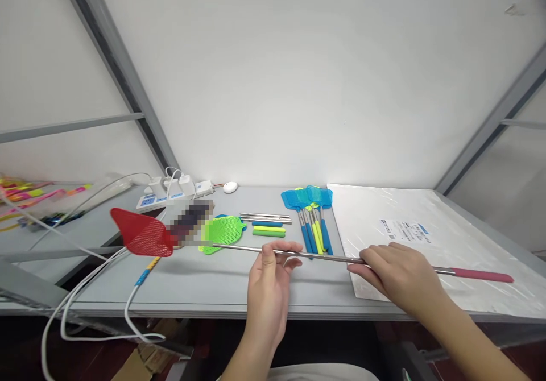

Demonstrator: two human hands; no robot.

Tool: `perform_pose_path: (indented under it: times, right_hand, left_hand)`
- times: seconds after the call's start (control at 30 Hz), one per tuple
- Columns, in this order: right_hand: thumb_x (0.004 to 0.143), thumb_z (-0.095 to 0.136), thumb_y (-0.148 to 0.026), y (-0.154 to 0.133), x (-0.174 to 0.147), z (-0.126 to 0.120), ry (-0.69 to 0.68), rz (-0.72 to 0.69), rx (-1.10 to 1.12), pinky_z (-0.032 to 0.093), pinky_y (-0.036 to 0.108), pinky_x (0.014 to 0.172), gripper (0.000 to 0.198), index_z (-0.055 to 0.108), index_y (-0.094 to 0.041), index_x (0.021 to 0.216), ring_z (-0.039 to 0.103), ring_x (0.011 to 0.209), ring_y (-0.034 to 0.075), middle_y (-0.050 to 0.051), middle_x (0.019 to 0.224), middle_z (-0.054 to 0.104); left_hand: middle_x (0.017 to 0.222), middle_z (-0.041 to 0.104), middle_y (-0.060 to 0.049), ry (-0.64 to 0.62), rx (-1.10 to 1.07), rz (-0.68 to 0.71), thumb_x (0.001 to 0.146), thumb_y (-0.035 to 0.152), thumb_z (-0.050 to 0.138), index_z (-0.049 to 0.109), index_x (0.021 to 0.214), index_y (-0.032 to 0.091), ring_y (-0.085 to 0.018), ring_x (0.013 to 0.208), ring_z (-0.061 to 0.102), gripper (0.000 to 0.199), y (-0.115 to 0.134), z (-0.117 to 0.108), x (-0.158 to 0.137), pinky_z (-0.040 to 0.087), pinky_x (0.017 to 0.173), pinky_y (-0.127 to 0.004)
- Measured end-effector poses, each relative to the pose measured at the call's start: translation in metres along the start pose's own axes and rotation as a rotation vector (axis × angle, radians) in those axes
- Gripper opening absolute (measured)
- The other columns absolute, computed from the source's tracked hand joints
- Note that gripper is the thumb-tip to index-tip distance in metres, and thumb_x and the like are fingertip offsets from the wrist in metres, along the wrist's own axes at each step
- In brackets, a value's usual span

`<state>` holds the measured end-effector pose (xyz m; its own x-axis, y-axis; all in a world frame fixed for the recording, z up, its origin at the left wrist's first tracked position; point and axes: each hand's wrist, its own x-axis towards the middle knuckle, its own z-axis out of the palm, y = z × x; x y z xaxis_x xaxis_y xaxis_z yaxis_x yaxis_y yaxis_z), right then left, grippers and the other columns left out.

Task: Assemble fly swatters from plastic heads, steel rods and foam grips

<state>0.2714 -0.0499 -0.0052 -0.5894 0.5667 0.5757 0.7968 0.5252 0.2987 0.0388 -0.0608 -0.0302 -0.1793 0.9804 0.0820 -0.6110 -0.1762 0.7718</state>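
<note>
A red fly swatter (143, 234) with a long metal rod is held level above the desk's front part, its red mesh head to the left and its pink-red grip at the far right. My left hand (271, 281) pinches the rod near its middle between thumb and fingers. Farther right, my right hand (396, 270) wraps round the thicker part of the rod. Behind my left hand lie a green swatter head (224, 231), several loose metal rods (264, 216) and green grips (268, 231). Several blue and yellow-green swatters (307, 199) lie in a bunch between my hands.
A white plastic-wrapped package (367, 216) with a label covers the desk's right side. At the back left are a power strip (160, 199) with plugs and a white mouse (230, 187). White cables (68, 307) hang over the left edge. A pixelated patch hides something beside the red head.
</note>
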Motion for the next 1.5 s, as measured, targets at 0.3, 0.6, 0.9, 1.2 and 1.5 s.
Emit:
perform_pose_path:
  times: [0.3,0.6,0.9,1.2,1.5]
  right_hand:
    - [0.102,0.037,-0.039,0.012,-0.016,0.001,-0.088,0.000,-0.025,0.027,0.029,0.057,0.041,0.050,-0.021,0.067,0.044,0.049,0.014,-0.002,0.057,0.053]
    - [0.098,0.048,-0.031,0.046,-0.081,-0.002,-0.096,0.078,-0.097,0.031,0.028,0.061,0.028,0.054,-0.019,0.073,0.047,0.058,0.015,0.000,0.064,0.053]
    - [0.098,0.050,-0.031,0.054,-0.080,0.004,-0.001,0.199,-0.104,0.032,0.027,0.061,0.022,0.056,-0.018,0.081,0.048,0.061,0.015,0.001,0.067,0.055]
    - [0.098,0.049,-0.037,0.029,-0.052,0.007,0.017,0.107,-0.183,0.026,0.029,0.056,0.034,0.053,-0.020,0.069,0.042,0.053,0.014,-0.002,0.058,0.049]
    - [0.100,0.042,-0.035,0.036,-0.056,0.015,-0.048,0.191,-0.060,0.028,0.027,0.056,0.032,0.053,-0.019,0.074,0.049,0.056,0.014,-0.001,0.063,0.054]
  left_hand:
    - [0.078,0.066,-0.005,0.058,0.018,0.181,0.090,0.049,0.058,0.064,0.078,0.017,-0.019,0.079,0.064,0.035,0.034,-0.016,0.019,0.052,0.069,-0.031]
    - [0.073,0.065,-0.003,0.126,-0.018,0.153,0.088,0.048,0.061,0.062,0.074,0.017,-0.018,0.074,0.064,0.034,0.037,-0.025,0.033,0.054,0.068,-0.031]
    - [0.081,0.069,-0.005,0.111,0.087,0.167,0.089,0.051,0.058,0.067,0.081,0.017,-0.018,0.079,0.066,0.036,0.033,-0.023,0.052,0.056,0.070,-0.033]
    - [0.072,0.069,-0.005,0.154,0.099,0.196,0.084,0.055,0.063,0.067,0.077,0.015,-0.018,0.075,0.066,0.040,0.018,-0.024,0.056,0.055,0.068,-0.030]
    - [0.086,0.072,-0.007,0.098,0.165,0.142,0.084,0.051,0.065,0.070,0.083,0.016,-0.017,0.082,0.065,0.035,0.019,-0.032,0.052,0.052,0.068,-0.026]
